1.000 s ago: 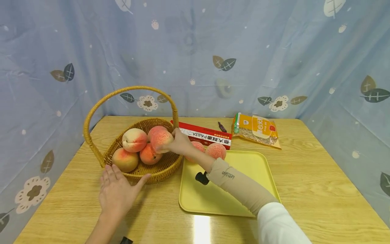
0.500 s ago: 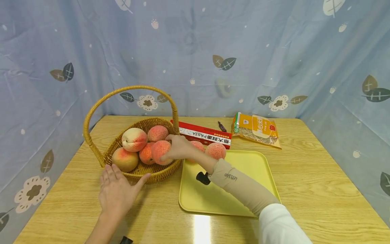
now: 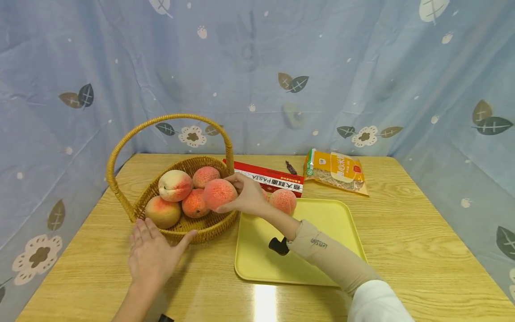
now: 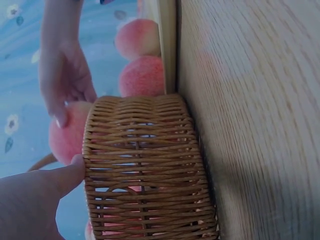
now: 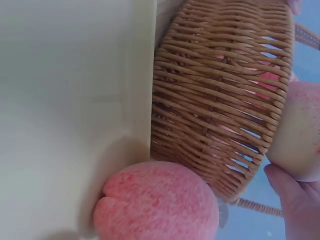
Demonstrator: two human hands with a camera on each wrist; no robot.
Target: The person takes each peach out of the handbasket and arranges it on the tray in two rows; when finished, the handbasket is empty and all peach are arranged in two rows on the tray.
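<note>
My right hand (image 3: 250,197) holds a pink peach (image 3: 219,195) between thumb and fingers, over the right side of a wicker basket (image 3: 215,232). In the right wrist view that peach (image 5: 302,131) overlaps the basket's rim. Several more peaches lie inside, among them a pale one (image 3: 175,185) and a yellowish one (image 3: 162,212). My left hand (image 3: 152,257) rests at the basket's near left rim, fingers straight and thumb spread. In the left wrist view its thumb (image 4: 65,177) lies right at the rim.
A yellow tray (image 3: 322,264) sits right of the basket, with a peach (image 3: 283,201) at its far left corner and another mostly hidden behind my right wrist. Behind stand a red pasta box (image 3: 277,179), a small dark wrapped item (image 3: 291,167) and an orange food bag (image 3: 337,172).
My right hand lowered the peach toward the basket's right side, then raised it slightly and shifted right with it. The left hand stayed at the rim.
</note>
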